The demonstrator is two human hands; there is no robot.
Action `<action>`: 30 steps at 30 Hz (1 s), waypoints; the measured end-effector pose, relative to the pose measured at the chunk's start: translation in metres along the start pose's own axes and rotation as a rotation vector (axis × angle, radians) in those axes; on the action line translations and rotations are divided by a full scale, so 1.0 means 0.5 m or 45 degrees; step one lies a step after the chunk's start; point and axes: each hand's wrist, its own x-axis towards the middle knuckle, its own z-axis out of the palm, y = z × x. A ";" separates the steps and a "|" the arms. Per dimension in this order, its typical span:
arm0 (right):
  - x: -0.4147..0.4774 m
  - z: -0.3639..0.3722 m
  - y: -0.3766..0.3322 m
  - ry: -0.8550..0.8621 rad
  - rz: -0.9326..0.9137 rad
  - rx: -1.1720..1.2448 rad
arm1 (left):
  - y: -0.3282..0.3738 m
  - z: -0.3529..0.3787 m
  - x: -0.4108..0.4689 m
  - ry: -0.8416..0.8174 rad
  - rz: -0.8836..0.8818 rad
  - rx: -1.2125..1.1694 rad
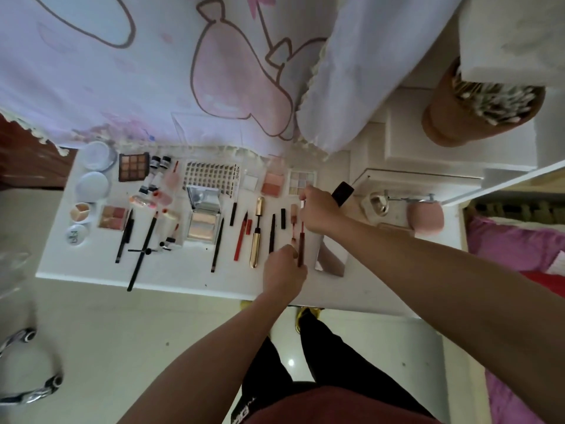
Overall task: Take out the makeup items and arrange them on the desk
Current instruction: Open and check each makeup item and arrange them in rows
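Head view: the white table (183, 280) lies across the middle of the frame, its near edge slanting from the left down towards the lower middle. Both hands meet right of centre on one slim lip gloss (301, 241), a dark red tube with a thin red stem above it, held upright over the table. The left hand (284, 270) pinches its lower end with curled fingers; the right hand (319, 211) pinches its upper end. I cannot tell whether the cap is on or drawn out.

Just left of the lip gloss, items lie side by side, lengthwise towards the back: a black pencil (272, 232), a gold mascara (257, 234) and a red pencil (241, 240). Behind the hands sit a pink blush palette (272, 182) and a pale eyeshadow palette (301, 178). Further left are an open compact (203, 217), a tray of lashes (211, 175), a brown eyeshadow palette (134, 166) and two round white compacts (99, 154) at the far left corner. A long black brush (143, 249) slants so that its end overhangs the near edge.

A silvery case (333, 261) lies just right of the hands. Bare table shows as a strip along the near edge and a wider patch under the right forearm. A curtain (153, 71) with pink drawings hangs over the back edge. The left wrist crosses the near edge; below it is pale floor (122, 332)
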 end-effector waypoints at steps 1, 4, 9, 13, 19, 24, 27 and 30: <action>0.002 0.005 -0.001 -0.011 0.022 -0.025 | 0.001 0.005 0.002 0.004 -0.007 0.004; 0.010 0.024 0.000 -0.008 0.069 -0.097 | 0.005 0.020 0.008 0.016 -0.029 0.050; 0.021 0.049 0.004 0.047 0.096 -0.133 | 0.009 0.035 0.015 0.055 -0.012 0.134; 0.026 0.063 0.016 0.073 0.072 -0.159 | 0.007 0.042 0.021 0.053 0.035 0.153; 0.029 0.075 0.038 0.119 0.038 -0.157 | -0.010 0.033 0.015 0.028 0.049 0.225; 0.031 0.081 0.047 0.121 0.018 -0.163 | -0.026 0.022 0.008 -0.002 0.073 0.268; 0.019 0.078 0.050 0.117 0.001 -0.176 | -0.034 0.012 0.004 0.001 0.106 0.270; -0.011 0.067 0.048 0.118 -0.056 -0.209 | -0.044 -0.006 -0.002 0.013 0.145 0.286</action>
